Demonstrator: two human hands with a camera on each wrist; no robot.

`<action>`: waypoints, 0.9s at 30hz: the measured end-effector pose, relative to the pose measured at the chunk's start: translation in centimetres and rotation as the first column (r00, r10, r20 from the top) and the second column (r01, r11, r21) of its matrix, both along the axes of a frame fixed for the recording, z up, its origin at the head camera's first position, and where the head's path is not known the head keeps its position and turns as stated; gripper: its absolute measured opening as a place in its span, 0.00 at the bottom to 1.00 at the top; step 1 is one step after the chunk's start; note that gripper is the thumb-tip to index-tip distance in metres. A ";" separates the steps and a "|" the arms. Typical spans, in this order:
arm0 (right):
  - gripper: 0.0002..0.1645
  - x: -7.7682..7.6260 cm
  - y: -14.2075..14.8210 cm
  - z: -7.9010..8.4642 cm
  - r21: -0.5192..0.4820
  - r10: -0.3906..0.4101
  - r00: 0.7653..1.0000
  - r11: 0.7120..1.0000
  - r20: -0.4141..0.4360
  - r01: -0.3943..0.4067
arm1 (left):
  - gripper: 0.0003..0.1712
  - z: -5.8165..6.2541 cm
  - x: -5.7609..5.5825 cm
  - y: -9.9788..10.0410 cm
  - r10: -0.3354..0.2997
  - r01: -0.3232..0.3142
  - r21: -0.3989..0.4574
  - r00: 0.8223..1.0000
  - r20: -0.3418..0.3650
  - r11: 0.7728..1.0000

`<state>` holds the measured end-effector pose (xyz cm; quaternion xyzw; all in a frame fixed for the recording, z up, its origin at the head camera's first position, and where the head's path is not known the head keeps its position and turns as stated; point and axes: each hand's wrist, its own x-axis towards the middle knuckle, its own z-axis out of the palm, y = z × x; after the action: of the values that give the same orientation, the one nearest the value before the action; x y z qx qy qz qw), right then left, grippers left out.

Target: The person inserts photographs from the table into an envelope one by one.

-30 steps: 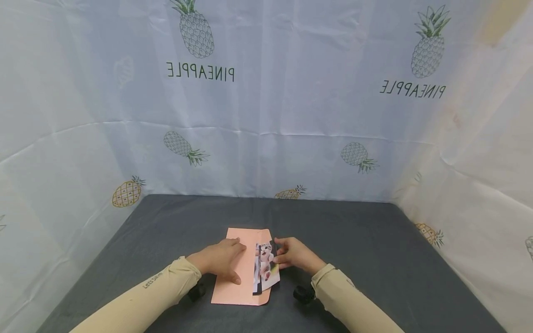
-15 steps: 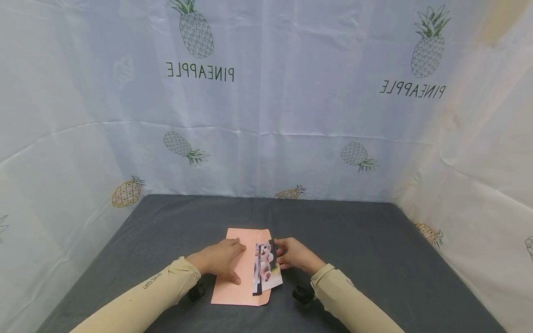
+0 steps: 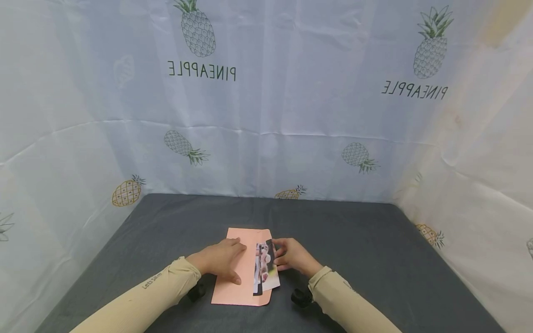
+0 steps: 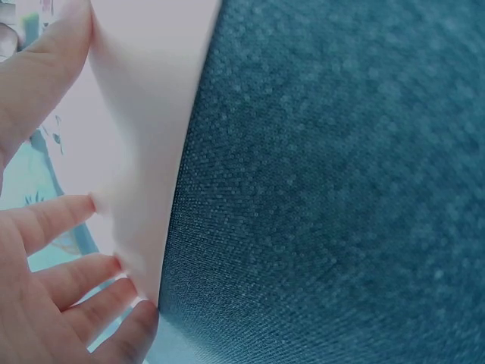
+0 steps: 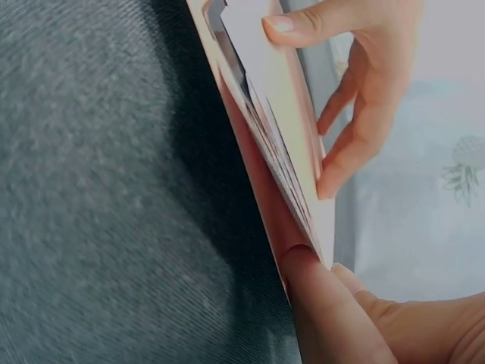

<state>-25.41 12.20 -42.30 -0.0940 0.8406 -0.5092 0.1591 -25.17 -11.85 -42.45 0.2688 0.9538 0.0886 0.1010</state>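
Note:
A pink envelope (image 3: 233, 291) lies flat on the dark cloth. My left hand (image 3: 222, 260) rests on it with fingers spread and straight; the left wrist view shows the fingertips along the envelope (image 4: 144, 98). From the envelope's right side stick out several photos, the top one a kitten photo (image 3: 270, 281), slightly tilted. Dark-edged photos (image 3: 256, 277) show beneath it to the left. My right hand (image 3: 295, 255) pinches the kitten photo's right edge. In the right wrist view, the right thumb and finger (image 5: 326, 303) close on the end of the photo stack (image 5: 280, 155).
The dark grey cloth (image 3: 341, 240) covers the table around the envelope. A white curtain with pineapple prints (image 3: 266, 101) stands behind and on both sides. Black wrist cameras (image 3: 301, 297) hang below the wrists, close over the cloth.
The kitten photo first slid a little out to the right, then back left and now looks more bent. My right hand shifted slightly left. The left hand stayed in place.

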 end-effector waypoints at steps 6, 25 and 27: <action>0.37 0.1 -0.4 -0.4 -0.002 -0.034 0.999 0.999 -0.011 0.034 | 0.52 0.0 0.0 0.1 -0.005 0.005 -0.004 1.000 0.000 1.000; 0.35 0.0 -1.0 -1.0 0.004 -0.050 0.999 0.999 0.005 0.050 | 0.52 0.1 0.1 0.3 0.009 -0.010 -0.020 1.000 -0.003 1.000; 0.35 0.1 -1.1 -0.9 -0.001 -0.048 0.999 0.999 0.003 0.048 | 0.52 0.2 0.1 0.3 0.012 -0.012 -0.021 1.000 -0.003 1.000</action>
<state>-25.33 11.14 -43.23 -0.0732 0.8422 -0.5133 0.1481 -25.03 -11.55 -42.27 0.2624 0.9563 0.0789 0.1021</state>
